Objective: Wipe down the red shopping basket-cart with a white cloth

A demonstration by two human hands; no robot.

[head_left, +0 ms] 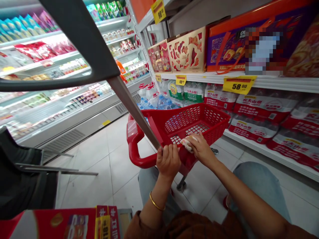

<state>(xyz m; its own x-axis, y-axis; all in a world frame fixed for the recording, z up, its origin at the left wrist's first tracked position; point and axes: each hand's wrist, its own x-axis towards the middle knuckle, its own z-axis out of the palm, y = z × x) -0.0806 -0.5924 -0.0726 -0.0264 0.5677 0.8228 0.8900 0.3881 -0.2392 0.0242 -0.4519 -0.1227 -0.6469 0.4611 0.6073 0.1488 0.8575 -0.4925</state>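
Observation:
A red rolling shopping basket (211, 121) with slotted sides stands before my knees, its inside showing no goods. Its long metal pole (132, 106) slants up to a dark grey handle (99, 49) at upper left. My left hand (168, 161), with a gold bangle at the wrist, is closed around the basket's near edge by the foot of the pole. In my right hand (200, 149) is a crumpled whitish cloth (188, 143), pressed against the near rim. My right fingers are bent over the cloth and hide part of it.
Shelves on the right carry gift boxes (186, 51) above red-wrapped packs of bottled water (265, 104). Large water bottles (159, 99) stand behind the basket. A lit refrigerated case (82, 113) runs along the left. A black chair (27, 172) and a red carton (57, 224) are at lower left.

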